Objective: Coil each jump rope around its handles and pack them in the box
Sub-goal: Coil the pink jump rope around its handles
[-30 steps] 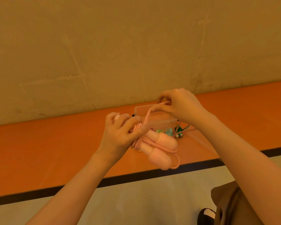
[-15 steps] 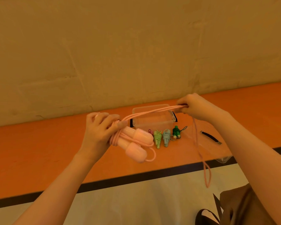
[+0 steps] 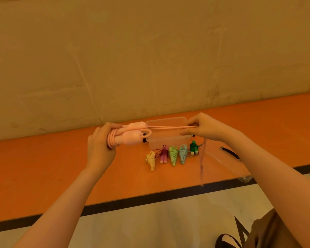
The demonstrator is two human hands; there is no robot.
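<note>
Gripping the two chunky pink foam handles with their coiled pink rope, your left hand curled around the wrapped end. Your right hand pinched the doubled pink rope — stretched taut between both hands, its loose tail hanging below. Behind sat the clear plastic box on the orange bench; before it lay five coiled ropes — yellow, maroon, light green, pale blue, dark green.
</note>
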